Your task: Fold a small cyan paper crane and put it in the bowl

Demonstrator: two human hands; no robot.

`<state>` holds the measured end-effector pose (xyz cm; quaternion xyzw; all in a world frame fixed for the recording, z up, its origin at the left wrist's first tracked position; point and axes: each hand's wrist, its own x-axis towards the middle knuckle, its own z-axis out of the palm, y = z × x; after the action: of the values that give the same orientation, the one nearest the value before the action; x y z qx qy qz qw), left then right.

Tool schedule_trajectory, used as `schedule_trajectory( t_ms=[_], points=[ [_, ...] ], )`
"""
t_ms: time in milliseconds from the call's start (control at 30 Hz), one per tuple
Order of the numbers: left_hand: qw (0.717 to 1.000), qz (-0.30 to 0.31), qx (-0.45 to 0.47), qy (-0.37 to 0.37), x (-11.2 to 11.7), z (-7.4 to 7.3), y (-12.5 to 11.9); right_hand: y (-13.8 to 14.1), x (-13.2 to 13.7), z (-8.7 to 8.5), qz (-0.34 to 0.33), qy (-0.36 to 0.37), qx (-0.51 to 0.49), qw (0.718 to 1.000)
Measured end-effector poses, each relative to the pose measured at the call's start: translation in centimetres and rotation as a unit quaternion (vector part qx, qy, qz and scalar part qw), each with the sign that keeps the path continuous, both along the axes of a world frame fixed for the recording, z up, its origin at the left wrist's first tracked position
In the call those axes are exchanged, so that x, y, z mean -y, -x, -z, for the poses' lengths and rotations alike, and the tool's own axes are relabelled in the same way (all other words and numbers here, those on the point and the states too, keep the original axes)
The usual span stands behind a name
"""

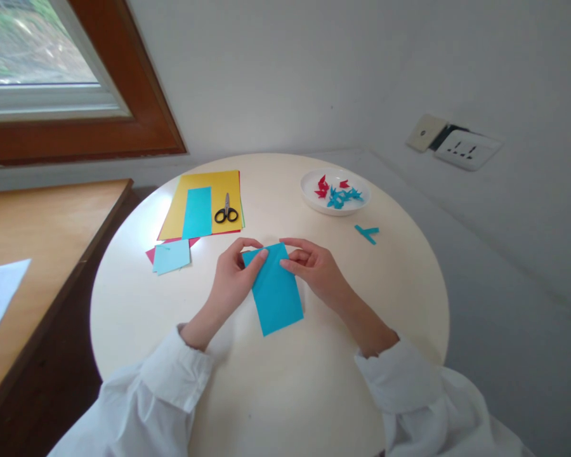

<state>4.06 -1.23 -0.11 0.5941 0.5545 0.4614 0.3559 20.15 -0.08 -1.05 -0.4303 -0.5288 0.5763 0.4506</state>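
A blue rectangle of paper [276, 295] lies on the round cream table [181, 317], slanted, its far end between my hands. My left hand [233, 276] pinches the paper's far left corner, fingers curled over the edge. My right hand [311, 263] grips the far right corner with thumb and fingers closed on it. Both wrists rest low over the table, white sleeves pushed up.
Black scissors [226, 212] lie on a yellow sheet [219, 187] with a blue strip [198, 212]; a pale blue square [171, 256] sits over a red sheet. A white dish [335, 190] holds small folded red and blue pieces. A blue scrap [367, 233] lies nearby. Wooden desk [42, 254] at left.
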Motion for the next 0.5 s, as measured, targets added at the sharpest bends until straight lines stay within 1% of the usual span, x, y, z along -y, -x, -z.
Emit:
schedule_trajectory(
  t_ms=[67, 133, 200, 233, 300, 400, 500],
  points=[
    [0.996, 0.048, 0.062, 0.043, -0.06, 0.29, 0.12, -0.15, -0.11, 0.03, 0.011, -0.007, -0.003, 1.0],
    [0.985, 0.107, 0.105, 0.085, -0.04, 0.62, 0.16, -0.31, -0.22, 0.06, 0.02, -0.012, -0.009, 1.0],
    [0.975, 0.153, 0.111, 0.119, 0.06, 0.83, 0.12, -0.43, -0.33, 0.08, 0.029, -0.017, -0.013, 0.999],
    [0.972, 0.165, 0.103, 0.13, 0.12, 0.86, 0.08, -0.47, -0.36, 0.07, 0.033, -0.018, -0.014, 0.999],
    [0.973, 0.168, 0.08, 0.139, 0.25, 0.81, 0.01, -0.51, -0.42, 0.07, 0.039, -0.019, -0.012, 0.999],
    [0.976, 0.154, 0.057, 0.14, 0.41, 0.57, -0.09, -0.51, -0.44, 0.14, 0.043, -0.014, -0.012, 0.999],
    [0.974, 0.156, 0.074, 0.149, 0.54, 0.37, -0.18, -0.46, -0.43, 0.26, 0.044, -0.007, -0.022, 0.999]
  ],
)
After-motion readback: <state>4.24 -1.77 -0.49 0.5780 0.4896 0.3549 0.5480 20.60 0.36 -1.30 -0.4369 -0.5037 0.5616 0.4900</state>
